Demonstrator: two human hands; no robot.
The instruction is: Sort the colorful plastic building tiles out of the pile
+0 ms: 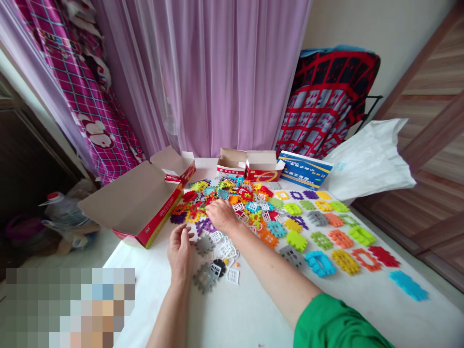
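A heap of colourful notched plastic building pieces point(234, 198) covers the middle of the table. My right hand point(221, 215) reaches into it, fingers bent down and closed among the pieces; whatever they grip is hidden. Yellow-green and red pieces lie by its fingertips. To the left, my left hand point(180, 244) hovers at the heap's near edge, fingers loosely curled, thumb apart, with nothing visible in it. Purple pieces point(205, 227) lie between the hands. Close to my left hand are a grey notched piece point(204, 245) and several white window-shaped pieces point(224, 249).
Rows of flat pieces, among them a blue block point(321, 264), spread across the table's right side. An open red box point(159, 220) stands left; smaller open boxes point(264, 166) and a blue box point(304, 170) line the back. A white bag point(373, 159) is at the right edge.
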